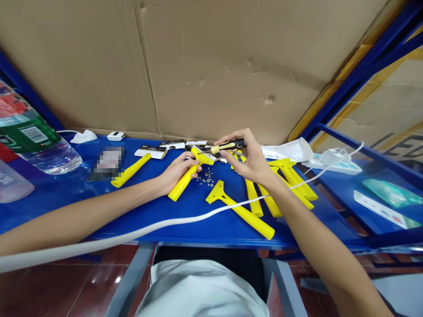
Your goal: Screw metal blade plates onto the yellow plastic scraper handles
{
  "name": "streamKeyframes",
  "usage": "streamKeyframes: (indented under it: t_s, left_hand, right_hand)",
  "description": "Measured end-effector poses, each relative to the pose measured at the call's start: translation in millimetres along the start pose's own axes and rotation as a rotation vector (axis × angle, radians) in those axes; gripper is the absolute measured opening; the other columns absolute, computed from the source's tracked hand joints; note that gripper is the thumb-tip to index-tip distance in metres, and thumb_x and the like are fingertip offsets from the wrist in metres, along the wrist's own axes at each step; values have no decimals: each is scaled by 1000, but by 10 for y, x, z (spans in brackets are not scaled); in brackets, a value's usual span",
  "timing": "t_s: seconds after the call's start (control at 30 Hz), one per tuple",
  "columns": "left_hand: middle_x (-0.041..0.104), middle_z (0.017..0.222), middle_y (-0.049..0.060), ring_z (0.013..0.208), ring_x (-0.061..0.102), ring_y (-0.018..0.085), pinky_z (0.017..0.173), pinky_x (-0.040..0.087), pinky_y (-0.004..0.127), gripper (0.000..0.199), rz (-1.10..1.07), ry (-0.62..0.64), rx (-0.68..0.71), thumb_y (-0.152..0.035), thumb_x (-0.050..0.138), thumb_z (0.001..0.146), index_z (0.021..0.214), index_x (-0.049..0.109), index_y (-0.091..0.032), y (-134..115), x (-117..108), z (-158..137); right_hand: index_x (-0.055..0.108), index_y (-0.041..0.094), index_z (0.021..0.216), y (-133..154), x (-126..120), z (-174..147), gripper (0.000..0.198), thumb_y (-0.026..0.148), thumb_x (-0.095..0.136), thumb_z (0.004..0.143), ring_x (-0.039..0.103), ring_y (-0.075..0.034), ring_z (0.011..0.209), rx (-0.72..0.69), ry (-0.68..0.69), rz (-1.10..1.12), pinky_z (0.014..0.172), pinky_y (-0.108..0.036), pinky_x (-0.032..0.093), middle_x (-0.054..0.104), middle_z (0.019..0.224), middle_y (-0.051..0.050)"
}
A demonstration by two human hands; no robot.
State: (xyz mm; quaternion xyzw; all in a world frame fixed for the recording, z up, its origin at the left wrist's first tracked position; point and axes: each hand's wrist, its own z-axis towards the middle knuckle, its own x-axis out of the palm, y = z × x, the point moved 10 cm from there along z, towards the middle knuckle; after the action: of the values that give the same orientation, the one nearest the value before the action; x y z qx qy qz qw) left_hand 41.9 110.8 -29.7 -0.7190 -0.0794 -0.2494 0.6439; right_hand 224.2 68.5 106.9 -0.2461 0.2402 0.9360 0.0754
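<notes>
My left hand (180, 173) is closed around a yellow scraper handle (184, 183), its wide T-shaped head tilted up and to the right. In my right hand (249, 158) is a screwdriver (231, 145) with a black and cream grip, held sideways and pointing left toward the scraper head. Whether its tip touches the head is too small to tell. Small screws and nuts (207, 179) lie scattered on the blue table just below. Another yellow scraper handle (246, 213) rests in front of them, and several more (297, 180) lie under and beyond my right forearm.
A white cable (185, 219) runs across the view over the blue table (148, 224). Printed cards (152, 152) lie at the back, near one more yellow handle (132, 171). A large water bottle (36, 132) stands left; a power strip (340, 164) sits right. Cardboard (211, 70) walls the back.
</notes>
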Motion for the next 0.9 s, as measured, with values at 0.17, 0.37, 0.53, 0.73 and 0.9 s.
streamKeyframes:
  t_s: [0.17, 0.37, 0.53, 0.73, 0.9]
  left_hand:
    - [75, 103, 11, 76, 72, 17, 51, 48, 20, 31, 13, 7, -2, -8, 82, 83, 102, 60, -19, 9, 13, -1]
    - [74, 102, 10, 75, 71, 16, 51, 48, 19, 29, -2, 2, -3, -9, 82, 84, 100, 60, -19, 13, -11, 9]
    - [75, 102, 10, 76, 71, 16, 52, 50, 20, 30, 3, 6, 2, -8, 82, 85, 103, 61, -19, 8, -1, 3]
    - [76, 104, 11, 77, 72, 16, 52, 51, 20, 28, 17, 5, 5, -9, 82, 85, 102, 61, -19, 10, -4, 2]
    - [74, 96, 9, 75, 70, 15, 55, 51, 21, 28, 1, 5, -6, -9, 82, 86, 100, 60, -19, 24, -36, 29]
  right_hand:
    - [61, 27, 110, -11, -118, 2, 32, 44, 85, 97, 78, -25, 94, 42, -115, -105, 83, -41, 62, 79, 105, -5]
    - [56, 28, 128, -10, -6, 4, 35, 39, 77, 102, 76, -27, 118, 7, -6, 5, 101, -47, 63, 77, 127, -9]
    - [57, 30, 132, -11, -51, -11, 40, 43, 80, 101, 79, -27, 107, -30, -70, -86, 95, -47, 63, 79, 117, -6]
    - [57, 29, 128, -81, -75, -14, 35, 40, 78, 102, 76, -27, 115, 16, -54, -42, 100, -47, 64, 76, 125, -8]
    - [56, 28, 131, -104, 10, -12, 37, 39, 78, 103, 77, -26, 121, 27, 15, 69, 103, -45, 62, 80, 126, -9]
